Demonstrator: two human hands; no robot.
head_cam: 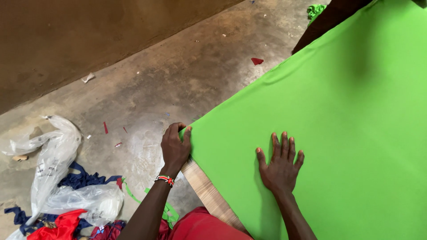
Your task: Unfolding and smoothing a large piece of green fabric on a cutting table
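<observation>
We have the green cloth (338, 133) spread over the wooden table (209, 193), covering nearly all of it. Our left hand (175, 149) pinches the near corner of the cloth, fingers closed on its edge. Our right hand (281, 166) lies flat on the cloth, 5 fingers wide, holding nothing. To smooth it well, we judge the flat hand must press while the corner stays tight. The long axis of the cloth runs away from the corner, toward the upper right.

The left hand (175, 146) pinches the near-left corner of the bright green cloth (338, 111) spread over the wooden table (207, 191), while the right hand (281, 166) presses flat on it.
</observation>
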